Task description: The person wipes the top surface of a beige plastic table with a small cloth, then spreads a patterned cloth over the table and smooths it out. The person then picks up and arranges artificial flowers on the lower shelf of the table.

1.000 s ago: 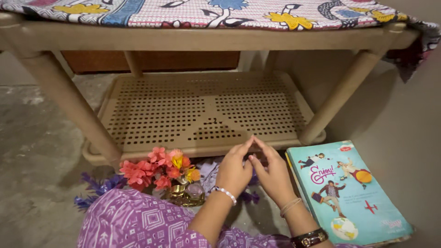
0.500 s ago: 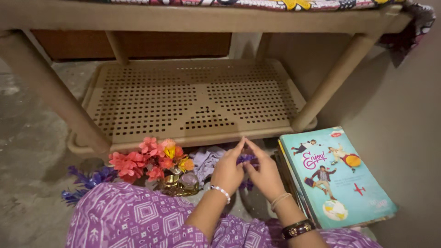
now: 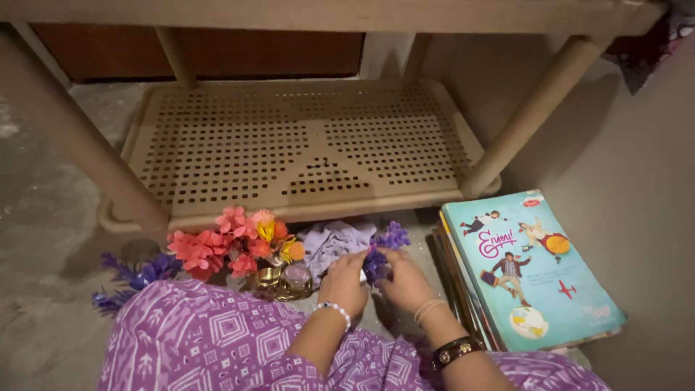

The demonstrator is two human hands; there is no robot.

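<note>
The purple flower sprig (image 3: 384,250) sits beside a pale lilac cloth (image 3: 334,242); the flower bunch (image 3: 230,242) is coral-pink with yellow and orange blooms over a gold vase (image 3: 279,281); the perforated shelf (image 3: 304,148) is beige with rows of square holes; the book (image 3: 532,271) has a teal cover with cartoon figures; the garment (image 3: 210,340) is purple with white geometric print

Left hand (image 3: 344,281), right hand (image 3: 405,281) low, fingers curled together.
</note>
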